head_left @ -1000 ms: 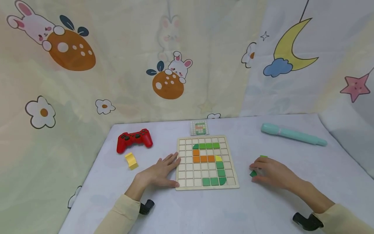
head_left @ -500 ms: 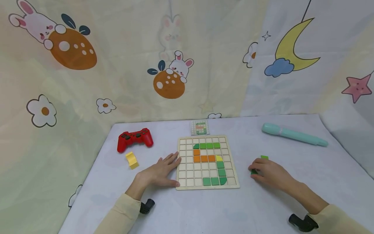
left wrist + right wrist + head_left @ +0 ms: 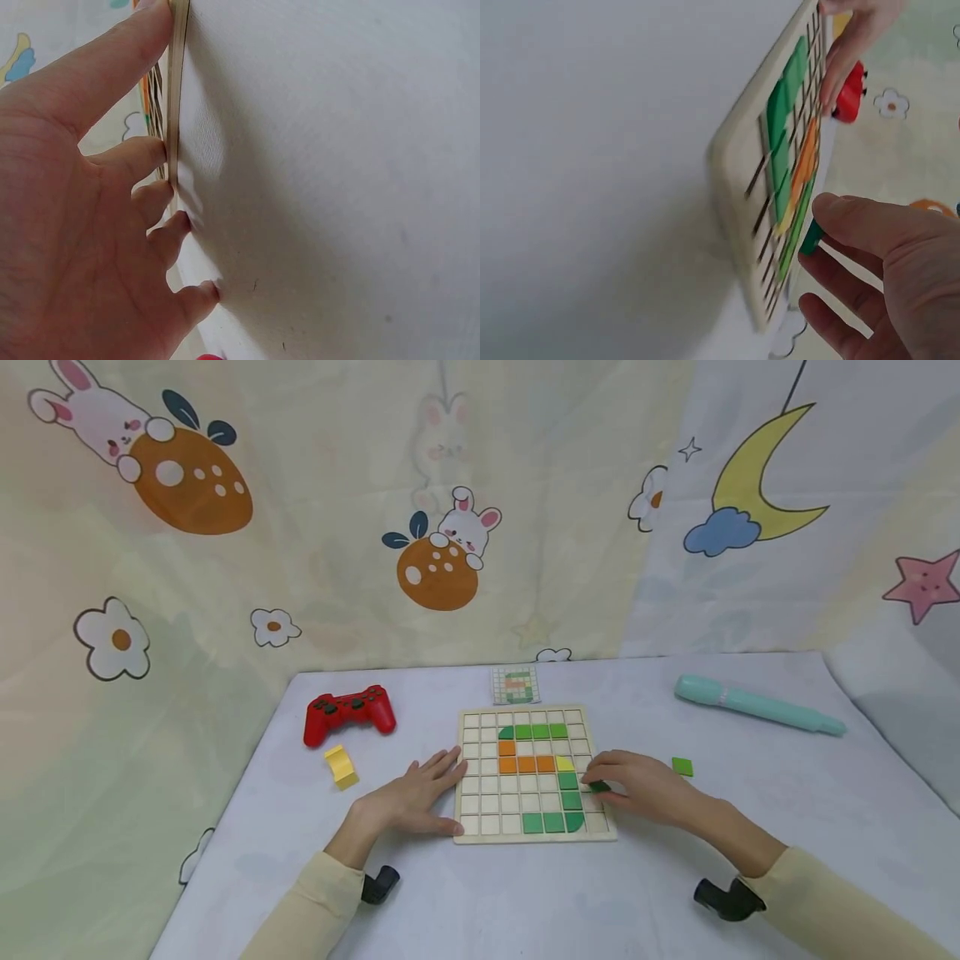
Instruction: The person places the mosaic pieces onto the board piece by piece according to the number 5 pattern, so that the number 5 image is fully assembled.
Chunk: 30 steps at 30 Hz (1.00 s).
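A wooden grid board [image 3: 480,806] lies mid-table, with green, orange and yellow tiles set in some of its squares. My left hand [image 3: 412,797] rests beside it, fingers spread and fingertips touching its left edge; the left wrist view has them along the board's side [image 3: 176,97]. Over the board's right edge, my right hand [image 3: 645,785] pinches a dark green tile [image 3: 811,237] between thumb and fingers. A light green tile [image 3: 682,767] lies on the table behind that hand. A small pattern card [image 3: 515,685] with a similar coloured figure sits just past the board's far edge.
A red game controller [image 3: 349,714] and a yellow block [image 3: 342,767] are left of the board. Toward the back right lies a mint-green pen-like stick [image 3: 757,704]. A printed cloth [image 3: 330,527] hangs behind the table.
My right hand has picked up the dark green tile from the table and carried it left to the board, uncovering the light green tile. My left hand has stayed at the board's edge.
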Each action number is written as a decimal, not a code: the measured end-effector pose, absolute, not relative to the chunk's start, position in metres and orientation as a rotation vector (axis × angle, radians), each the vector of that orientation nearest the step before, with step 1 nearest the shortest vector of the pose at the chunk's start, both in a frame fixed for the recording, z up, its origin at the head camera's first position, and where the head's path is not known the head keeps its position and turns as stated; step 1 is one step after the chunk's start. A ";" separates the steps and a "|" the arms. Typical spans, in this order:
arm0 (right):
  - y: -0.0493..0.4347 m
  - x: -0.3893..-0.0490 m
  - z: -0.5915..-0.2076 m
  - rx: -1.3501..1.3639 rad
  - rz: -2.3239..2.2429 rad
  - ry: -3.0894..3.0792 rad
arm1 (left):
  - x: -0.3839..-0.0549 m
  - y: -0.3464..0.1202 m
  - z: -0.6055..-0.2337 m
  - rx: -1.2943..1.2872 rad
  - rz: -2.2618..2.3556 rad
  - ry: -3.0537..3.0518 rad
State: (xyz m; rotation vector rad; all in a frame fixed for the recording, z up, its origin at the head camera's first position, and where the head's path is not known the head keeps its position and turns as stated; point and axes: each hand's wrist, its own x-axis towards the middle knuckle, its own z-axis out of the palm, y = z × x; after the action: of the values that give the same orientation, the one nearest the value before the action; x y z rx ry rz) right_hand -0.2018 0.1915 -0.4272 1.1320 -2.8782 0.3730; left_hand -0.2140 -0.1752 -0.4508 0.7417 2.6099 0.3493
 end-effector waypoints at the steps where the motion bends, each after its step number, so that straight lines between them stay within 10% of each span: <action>1: 0.185 -0.203 -0.426 1.170 0.382 -2.874 | -0.214 -0.175 -0.451 0.742 0.350 2.610; 30: 0.084 -0.203 -0.441 1.628 0.489 -2.835 | -0.214 -0.176 -0.449 0.759 0.339 2.609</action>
State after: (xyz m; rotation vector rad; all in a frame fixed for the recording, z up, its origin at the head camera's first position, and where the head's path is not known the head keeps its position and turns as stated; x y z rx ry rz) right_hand -0.2035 0.0843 -0.4406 1.6277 -2.8345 0.4888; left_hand -0.2141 -0.1760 -0.4493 0.7591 2.6092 0.3393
